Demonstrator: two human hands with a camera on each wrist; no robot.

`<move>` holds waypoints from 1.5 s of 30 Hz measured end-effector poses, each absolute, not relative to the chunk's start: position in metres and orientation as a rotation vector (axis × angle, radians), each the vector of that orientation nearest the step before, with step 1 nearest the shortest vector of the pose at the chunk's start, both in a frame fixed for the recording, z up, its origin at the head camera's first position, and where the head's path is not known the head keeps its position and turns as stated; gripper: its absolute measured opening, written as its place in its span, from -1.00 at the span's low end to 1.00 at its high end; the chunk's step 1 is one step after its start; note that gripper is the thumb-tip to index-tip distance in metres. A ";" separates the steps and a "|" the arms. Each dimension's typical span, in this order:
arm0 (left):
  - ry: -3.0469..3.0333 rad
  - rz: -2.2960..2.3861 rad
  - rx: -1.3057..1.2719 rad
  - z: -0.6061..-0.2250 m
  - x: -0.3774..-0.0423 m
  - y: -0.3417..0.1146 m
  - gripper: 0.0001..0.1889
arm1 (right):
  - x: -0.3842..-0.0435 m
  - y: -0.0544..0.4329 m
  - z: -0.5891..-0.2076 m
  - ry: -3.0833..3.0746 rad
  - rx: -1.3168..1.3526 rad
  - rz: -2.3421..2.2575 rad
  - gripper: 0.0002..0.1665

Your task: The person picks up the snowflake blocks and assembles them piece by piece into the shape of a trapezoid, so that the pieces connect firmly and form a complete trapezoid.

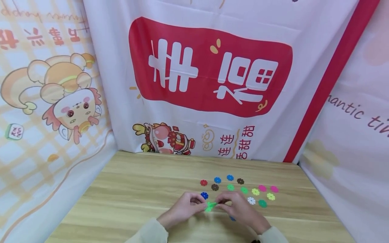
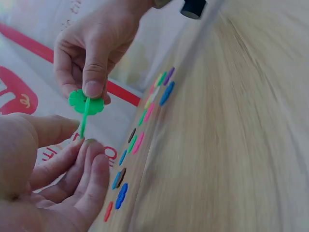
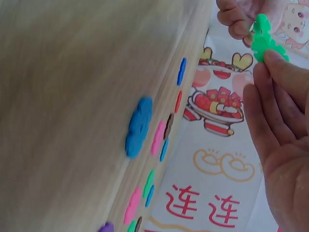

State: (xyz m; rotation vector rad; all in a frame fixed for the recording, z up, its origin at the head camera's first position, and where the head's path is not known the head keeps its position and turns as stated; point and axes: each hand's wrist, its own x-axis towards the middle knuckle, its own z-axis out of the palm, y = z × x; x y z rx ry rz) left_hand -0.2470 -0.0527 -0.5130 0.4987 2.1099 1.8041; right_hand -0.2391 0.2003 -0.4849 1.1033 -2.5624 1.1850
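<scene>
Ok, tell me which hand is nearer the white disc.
Right. The right hand is just left of the white disc; the left hand is farther left.

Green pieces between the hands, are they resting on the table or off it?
Off: the left wrist view shows the held green pieces clear of the table.

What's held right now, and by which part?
Two crossed green discs: left grip pinches one by its rim, right grip the other by its rim.

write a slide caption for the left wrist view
A left hand and a right hand pinch two crossed green discs over a wooden table dotted with colored discs.
</scene>
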 end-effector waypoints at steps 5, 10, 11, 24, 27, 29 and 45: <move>2.275 1.713 0.693 -0.510 -0.250 -0.055 -0.71 | -0.247 0.209 -0.482 -2.772 1.058 1.299 -0.92; 2.326 1.594 0.858 -0.504 -0.254 -0.050 -0.77 | -0.254 0.209 -0.477 -2.887 1.076 1.320 -0.97; 2.333 1.570 0.876 -0.504 -0.254 -0.048 -0.78 | -0.255 0.208 -0.476 -2.900 1.081 1.324 -0.97; 2.372 1.541 0.927 -0.513 -0.252 -0.045 -0.90 | -0.267 0.191 -0.472 -2.976 1.123 1.314 -0.93; 2.391 1.547 0.867 -0.515 -0.252 -0.052 -0.92 | -0.274 0.186 -0.467 -2.997 1.122 1.284 -0.90; 2.410 1.544 0.835 -0.516 -0.253 -0.056 -0.93 | -0.279 0.182 -0.463 -3.004 1.117 1.235 -0.85; 2.429 1.580 0.737 -0.517 -0.254 -0.073 -0.96 | -0.324 0.155 -0.502 -2.954 1.118 0.914 -0.72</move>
